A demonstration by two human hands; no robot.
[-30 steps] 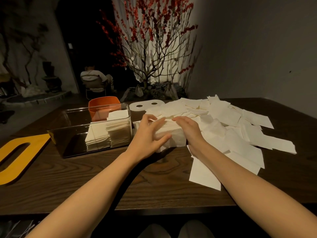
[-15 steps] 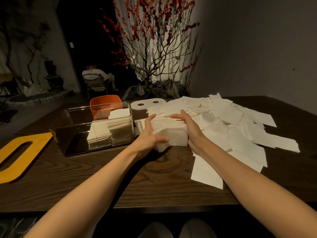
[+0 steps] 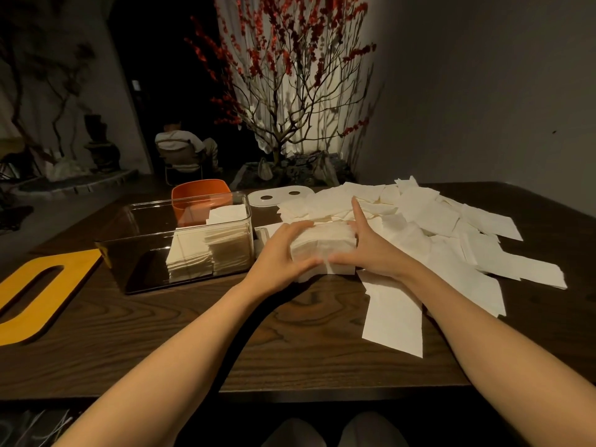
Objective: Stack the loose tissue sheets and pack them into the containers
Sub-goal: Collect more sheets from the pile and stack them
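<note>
A thick stack of white tissue sheets lies on the dark wooden table in front of me. My left hand grips its left side, fingers over the top and thumb along the front. My right hand grips the right side, thumb at the front, index finger pointing up and away. The two thumbs nearly meet. Many loose tissue sheets spread out to the right. A clear plastic container on the left holds two stacks of tissues at its right end.
An orange container stands behind the clear one. A white lid with two holes lies at the back. A yellow lid with a slot lies far left. A person sits on a chair beyond the table, beside a red-flowered tree.
Both hands have closed in around the stack, the thumbs coming together along its front. The right index finger has lifted off the stack.
</note>
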